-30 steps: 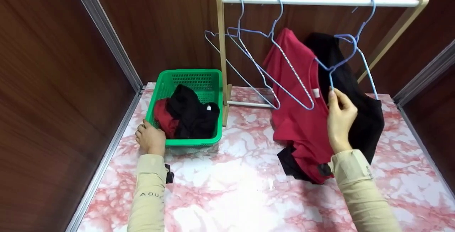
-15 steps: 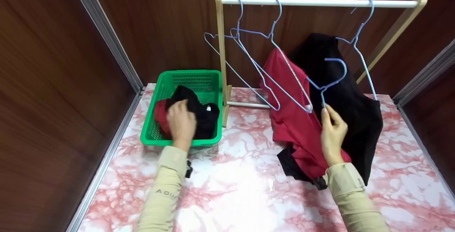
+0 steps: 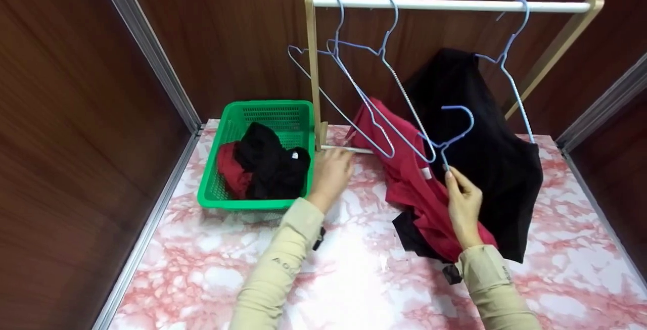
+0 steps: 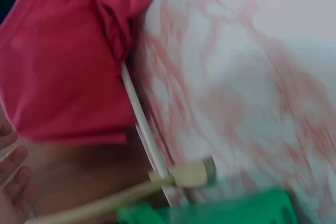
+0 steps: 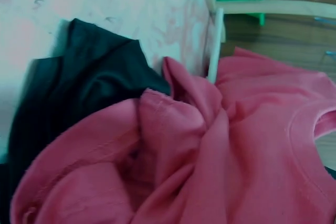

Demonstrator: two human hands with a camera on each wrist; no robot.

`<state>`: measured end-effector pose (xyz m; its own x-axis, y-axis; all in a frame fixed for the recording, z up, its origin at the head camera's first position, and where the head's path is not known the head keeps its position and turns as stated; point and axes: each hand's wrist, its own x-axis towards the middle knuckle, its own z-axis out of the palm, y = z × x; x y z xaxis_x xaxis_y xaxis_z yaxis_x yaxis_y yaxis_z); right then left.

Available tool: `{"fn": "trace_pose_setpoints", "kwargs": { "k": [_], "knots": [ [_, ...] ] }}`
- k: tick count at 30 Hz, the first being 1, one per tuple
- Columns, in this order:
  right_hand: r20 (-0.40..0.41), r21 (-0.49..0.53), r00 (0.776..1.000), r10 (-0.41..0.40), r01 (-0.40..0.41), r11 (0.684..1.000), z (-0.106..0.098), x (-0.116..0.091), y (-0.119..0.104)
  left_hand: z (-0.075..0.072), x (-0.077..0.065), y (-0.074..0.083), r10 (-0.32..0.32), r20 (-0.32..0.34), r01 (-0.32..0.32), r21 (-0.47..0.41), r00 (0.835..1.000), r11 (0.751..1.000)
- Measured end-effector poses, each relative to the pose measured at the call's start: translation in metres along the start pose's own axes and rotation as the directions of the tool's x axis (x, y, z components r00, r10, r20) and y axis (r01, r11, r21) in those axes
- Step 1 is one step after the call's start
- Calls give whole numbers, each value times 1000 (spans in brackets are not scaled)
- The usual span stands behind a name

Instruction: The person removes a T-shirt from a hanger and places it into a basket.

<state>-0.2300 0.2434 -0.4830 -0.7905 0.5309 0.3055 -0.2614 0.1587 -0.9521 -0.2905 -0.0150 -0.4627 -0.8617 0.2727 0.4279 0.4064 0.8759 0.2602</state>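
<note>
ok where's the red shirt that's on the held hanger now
In the head view, the red shirt is right of centre, on the blue hanger the right hand grips, overlapping the left side of the hanging black garment.

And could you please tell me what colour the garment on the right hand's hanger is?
The garment is crimson red, seen best in the head view.
</note>
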Motion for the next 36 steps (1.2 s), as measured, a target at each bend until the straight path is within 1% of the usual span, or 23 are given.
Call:
{"fn": "trace_pose_setpoints", "kwargs": {
  "k": [4, 5, 7, 9, 12, 15, 17, 19, 22, 24, 26, 29, 31, 33, 34, 36],
  "knots": [
    [59, -31, 998, 33, -31, 999, -4, -4, 4, 12, 6, 20, 57, 22, -57, -18, 998, 998],
    [73, -38, 996, 42, -39, 998, -6, -5, 5, 14, 8, 24, 59, 27, -58, -19, 998, 998],
    [105, -46, 992, 63, -58, 997, -8, -7, 6, 18, 11, 31, 62, 33, -62, 13, 998, 998],
    [131, -62, 988, 78, -70, 996, -10, -8, 6, 20, 15, 37, 56, 57, -58, 27, 997, 998],
    [170, -81, 981, 96, -83, 993, -13, -9, 7, 21, 19, 44, 40, 117, -43, 27, 992, 999],
    [208, -102, 972, 112, -92, 991, -15, -10, 7, 21, 23, 50, 45, 176, -45, -3, 983, 999],
    [235, -104, 963, 132, -110, 988, -16, -11, 7, 21, 25, 52, 58, 197, -54, -27, 979, 998],
    [264, -83, 952, 157, -139, 987, -17, -12, 6, 22, 25, 53, 80, 195, -70, -57, 978, 996],
    [311, -41, 930, 197, -194, 980, -20, -12, 6, 24, 26, 53, 104, 152, -89, -101, 983, 991],
    [338, -27, 915, 221, -225, 974, -21, -12, 6, 25, 26, 51, 100, 125, -83, -135, 987, 987],
    [353, -39, 905, 237, -239, 970, -22, -11, 6, 25, 27, 49, 83, 112, -62, -177, 990, 982],
    [373, -118, 897, 237, -207, 971, -22, -9, 5, 25, 27, 48, 52, 120, -24, -219, 991, 975],
    [385, -204, 898, 214, -143, 969, -21, -8, 3, 25, 27, 47, 42, 119, -14, -224, 992, 975],
    [393, -292, 904, 171, -53, 955, -18, -8, -1, 26, 26, 47, 35, 107, -9, -231, 994, 973],
    [393, -322, 907, 149, -16, 947, -16, -7, -4, 26, 26, 47, 31, 99, -7, -237, 995, 972],
    [388, -349, 916, 101, 45, 936, -10, -8, -13, 28, 25, 47, 25, 87, -2, -252, 996, 968]
  ]
}}
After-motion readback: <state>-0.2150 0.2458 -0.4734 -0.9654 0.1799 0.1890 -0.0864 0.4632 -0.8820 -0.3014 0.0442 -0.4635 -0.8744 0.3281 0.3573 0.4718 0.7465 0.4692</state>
